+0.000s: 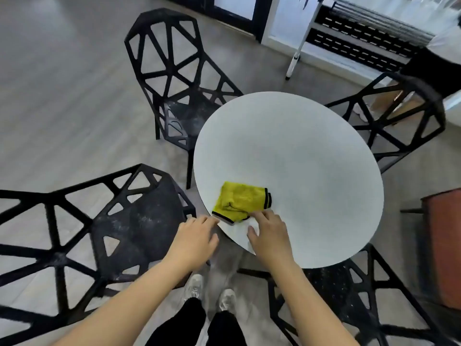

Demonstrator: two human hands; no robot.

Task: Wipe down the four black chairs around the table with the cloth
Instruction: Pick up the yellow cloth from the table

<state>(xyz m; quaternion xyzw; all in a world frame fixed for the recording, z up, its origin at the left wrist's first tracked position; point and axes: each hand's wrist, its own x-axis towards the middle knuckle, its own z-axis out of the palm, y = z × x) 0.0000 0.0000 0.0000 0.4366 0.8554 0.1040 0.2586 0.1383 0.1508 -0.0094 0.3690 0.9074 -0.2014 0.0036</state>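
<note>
A yellow cloth (239,202) with black edging lies crumpled on the round white table (311,171), near its front-left edge. My right hand (269,236) is over the table with its fingertips touching the cloth's near corner. My left hand (194,239) hovers with relaxed fingers just off the table rim, holding nothing. Four black lattice chairs ring the table: one at the near left (134,226) with a dusty seat, one at the far left (174,78), one at the far right (399,121), and one at the near right (354,290), partly under the table.
A reddish-brown box or piece of furniture (444,245) stands at the right edge. A white stand leg (298,49) and a radiator grille (361,43) are at the back. My shoes (212,293) are on the grey floor between the near chairs.
</note>
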